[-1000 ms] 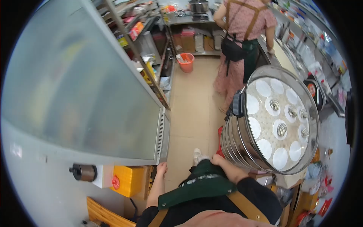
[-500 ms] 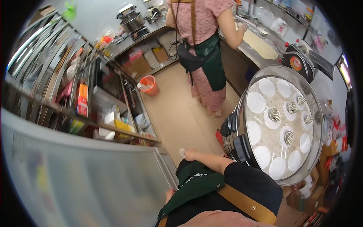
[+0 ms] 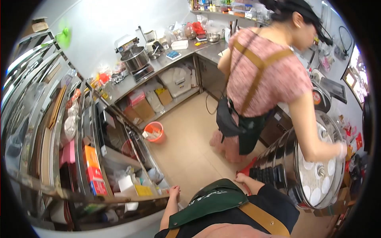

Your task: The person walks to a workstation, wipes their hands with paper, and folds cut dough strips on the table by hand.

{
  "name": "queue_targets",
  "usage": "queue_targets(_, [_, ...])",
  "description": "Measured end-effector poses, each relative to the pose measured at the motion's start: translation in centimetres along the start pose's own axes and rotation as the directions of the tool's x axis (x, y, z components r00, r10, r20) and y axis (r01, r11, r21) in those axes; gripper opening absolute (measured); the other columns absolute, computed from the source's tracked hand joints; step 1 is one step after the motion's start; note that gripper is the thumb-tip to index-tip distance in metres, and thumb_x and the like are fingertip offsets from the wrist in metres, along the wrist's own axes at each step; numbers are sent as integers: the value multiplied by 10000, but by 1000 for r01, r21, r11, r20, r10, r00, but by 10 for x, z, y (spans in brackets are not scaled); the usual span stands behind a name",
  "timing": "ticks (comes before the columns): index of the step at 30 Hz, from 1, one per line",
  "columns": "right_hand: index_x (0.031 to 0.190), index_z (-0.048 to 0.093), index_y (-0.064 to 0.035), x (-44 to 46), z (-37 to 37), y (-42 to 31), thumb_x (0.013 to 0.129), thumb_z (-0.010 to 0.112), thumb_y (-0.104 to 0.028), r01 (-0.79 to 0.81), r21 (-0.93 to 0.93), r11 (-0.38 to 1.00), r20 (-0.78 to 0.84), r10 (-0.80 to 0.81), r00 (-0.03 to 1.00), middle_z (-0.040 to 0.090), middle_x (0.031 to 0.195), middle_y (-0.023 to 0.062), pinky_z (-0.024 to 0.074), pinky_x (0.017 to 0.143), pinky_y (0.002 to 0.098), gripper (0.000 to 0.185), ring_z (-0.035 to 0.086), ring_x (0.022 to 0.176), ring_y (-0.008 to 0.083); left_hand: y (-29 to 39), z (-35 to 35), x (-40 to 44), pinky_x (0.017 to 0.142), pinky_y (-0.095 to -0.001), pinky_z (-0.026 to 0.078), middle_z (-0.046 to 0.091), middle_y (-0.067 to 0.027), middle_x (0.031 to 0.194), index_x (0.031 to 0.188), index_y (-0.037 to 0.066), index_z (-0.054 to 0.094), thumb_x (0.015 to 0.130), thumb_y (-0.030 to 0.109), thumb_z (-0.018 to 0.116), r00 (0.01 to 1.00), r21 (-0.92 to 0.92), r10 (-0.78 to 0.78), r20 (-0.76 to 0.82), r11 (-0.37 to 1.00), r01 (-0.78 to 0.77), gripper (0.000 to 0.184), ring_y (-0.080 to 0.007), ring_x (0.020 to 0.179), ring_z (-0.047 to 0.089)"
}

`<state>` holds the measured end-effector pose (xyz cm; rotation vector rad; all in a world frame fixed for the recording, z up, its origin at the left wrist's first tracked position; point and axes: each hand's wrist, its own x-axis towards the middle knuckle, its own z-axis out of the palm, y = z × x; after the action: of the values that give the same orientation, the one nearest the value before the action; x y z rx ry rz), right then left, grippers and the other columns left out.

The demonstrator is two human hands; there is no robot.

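Note:
My left hand (image 3: 174, 191) is low in front of me, beside the end of the metal shelf rack, its fingers loosely bent and apart with nothing visible in them. My right hand (image 3: 241, 177) is by my right side, next to a red object (image 3: 249, 169) at the foot of the steamer; it is too small to tell whether the fingers hold anything. The tall stacked steel steamer (image 3: 278, 171) stands to my right. On its top layer lie white paper rounds (image 3: 316, 195), and a pleated bun (image 3: 320, 170) sits on one. A co-worker's arm hides part of this layer.
A co-worker (image 3: 262, 75) in a pink top and green apron leans over the steamer, one hand (image 3: 339, 150) blurred above it. An orange bucket (image 3: 154, 133) is on the floor. A loaded rack (image 3: 59, 194) lines the left. A stand mixer (image 3: 134, 57) stands on the back counter.
My right hand has moved right, and the white disc it held is no longer visible. My left hand has come into fuller view. The co-worker has come from the counter to the steamer.

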<state>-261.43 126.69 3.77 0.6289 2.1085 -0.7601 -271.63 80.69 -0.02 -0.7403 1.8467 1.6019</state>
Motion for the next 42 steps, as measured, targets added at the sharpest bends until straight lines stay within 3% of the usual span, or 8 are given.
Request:
queue_targets(2, [1035,668,9,7,15,8,767,695,-444,-99,158,982,6,100,995,678,946,186,552,721,442,527,686,796,317,63,11,20,497,-261,412,611,-27,728,952,28,660,838,213,675,992,130,113,-50,986,-106,218,-115,591,541])
queue_targets(5, [1055,674,-25,-2,18,-14,760,702,-446,-263,326,908,-9,281,960,681,984,182,542,702,431,515,686,795,304,154,36,35,550,-244,410,606,-11,719,879,33,668,830,214,687,961,-19,274,37,962,-273,188,-101,618,517])
queue_targets(9, [1031,687,-24,42,-8,-57,753,694,-473,42,337,941,-281,58,958,677,993,199,526,743,390,528,676,878,304,240,70,92,558,-236,395,594,2,719,856,41,653,827,200,692,928,43,350,126,933,-358,166,-86,627,492])
queue_targets(12, [1035,688,-22,119,-50,-115,789,669,-442,-61,392,918,-142,125,982,677,999,212,503,820,377,487,659,944,315,276,72,140,526,-221,366,595,-3,725,845,53,634,829,197,695,934,127,314,171,933,-337,157,-77,594,465])
queue_targets(18, [1045,671,-23,175,-158,-278,832,642,-372,337,306,890,-376,-212,902,686,974,176,508,814,363,410,661,932,281,337,41,217,495,-248,374,594,-5,669,806,50,642,835,287,691,959,473,227,170,835,-281,243,-93,562,491])
queue_targets(25, [1219,559,12,160,-263,-395,852,662,-339,501,378,779,-202,-459,865,653,1096,192,504,866,370,517,643,1001,295,347,-3,263,497,-310,435,603,-69,670,820,-14,636,882,375,628,993,269,7,-117,963,25,393,-164,551,562])
queue_targets(33, [1252,496,12,226,-409,-506,843,664,-320,678,196,708,-556,-490,672,576,1202,217,475,924,407,553,593,1091,333,416,-5,369,527,-336,460,627,-113,733,868,-64,630,902,325,606,995,438,-74,61,898,40,391,-192,588,583])
queue_targets(42, [1330,417,9,336,-602,-580,842,656,-335,459,344,819,-673,-126,729,531,1256,246,445,963,445,643,528,1156,376,710,105,537,545,-334,464,637,-121,777,903,-67,631,900,313,608,984,629,29,175,766,-135,380,-191,625,592])
